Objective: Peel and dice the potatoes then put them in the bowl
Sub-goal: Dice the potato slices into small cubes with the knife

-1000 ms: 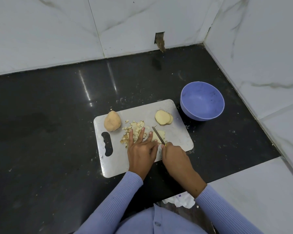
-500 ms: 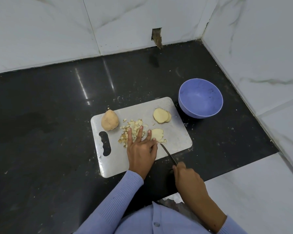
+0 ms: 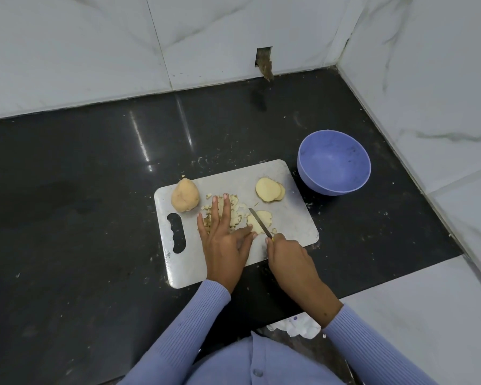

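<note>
**Black tabletop, dicing stage under way**

Black polished tabletop (image 3: 95, 218), backed by white marbled wall tiles (image 3: 95, 51); largest item on it a grey cutting board (image 3: 295, 218) with a handle slot at its left end. Just off the board's far right corner, a lilac bowl (image 3: 334, 162), upright and holding no potato yet. On the board, far left: one whole potato (image 3: 185, 195), apparently still to be cut. Far right: a short stack of potato slices (image 3: 270, 189). Centre: a scatter of diced pieces (image 3: 238, 211), partly covered by the left hand (image 3: 225, 240), laid flat with fingers straight and spread, thumb tip touching the single slice (image 3: 263, 218) being worked. Right hand (image 3: 290, 258) with its grip clamped on a knife (image 3: 259, 221); handle hidden in the fist, blade lying diagonally across that slice.

Step in hand, by judgement: dicing, with one slice under the blade. Progress: partial, since stacked slices and a whole potato remain and nothing has reached the bowl. Next move likely to call for a downward press of the blade, thumb kept clear of the edge, slice held against sliding on the smooth board.
</note>
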Demonstrator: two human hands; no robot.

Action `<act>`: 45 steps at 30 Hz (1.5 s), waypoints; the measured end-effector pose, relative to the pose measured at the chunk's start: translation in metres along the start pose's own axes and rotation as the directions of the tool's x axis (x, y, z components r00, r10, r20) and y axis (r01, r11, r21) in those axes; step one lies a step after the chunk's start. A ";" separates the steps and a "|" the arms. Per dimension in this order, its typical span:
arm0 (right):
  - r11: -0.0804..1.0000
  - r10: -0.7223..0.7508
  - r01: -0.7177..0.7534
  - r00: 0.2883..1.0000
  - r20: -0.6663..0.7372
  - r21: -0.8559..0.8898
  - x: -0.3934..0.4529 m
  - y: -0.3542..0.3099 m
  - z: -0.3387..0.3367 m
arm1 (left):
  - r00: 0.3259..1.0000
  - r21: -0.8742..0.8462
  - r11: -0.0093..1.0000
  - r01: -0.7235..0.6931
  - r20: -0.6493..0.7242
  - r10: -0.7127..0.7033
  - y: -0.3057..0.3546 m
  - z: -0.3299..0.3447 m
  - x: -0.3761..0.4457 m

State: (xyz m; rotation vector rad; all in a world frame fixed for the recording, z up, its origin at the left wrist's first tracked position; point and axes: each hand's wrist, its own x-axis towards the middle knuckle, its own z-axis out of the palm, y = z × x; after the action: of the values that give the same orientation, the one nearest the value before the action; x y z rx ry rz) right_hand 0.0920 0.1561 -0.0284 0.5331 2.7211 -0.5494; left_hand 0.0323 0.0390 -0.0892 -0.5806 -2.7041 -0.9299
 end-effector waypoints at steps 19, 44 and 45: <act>0.996 0.064 -0.056 0.990 0.127 -0.065 -0.046 0.033 0.010 | 0.988 0.062 0.990 0.127 0.085 -0.132 0.005 -0.005 0.011; 0.994 0.025 -0.015 0.995 0.098 -0.107 -0.032 0.028 0.017 | 0.978 -0.002 0.980 0.198 0.071 -0.198 0.008 -0.003 0.009; 0.993 0.042 -0.030 0.993 0.112 -0.112 -0.035 0.030 0.018 | 0.976 0.000 0.979 0.204 0.074 -0.203 0.008 -0.003 0.010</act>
State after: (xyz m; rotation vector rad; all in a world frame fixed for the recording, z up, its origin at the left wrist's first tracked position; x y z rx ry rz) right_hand 0.1396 0.1643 -0.0403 0.5058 2.6097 -0.4055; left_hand 0.0271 0.0454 -0.0794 -0.3498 -2.8689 -0.9863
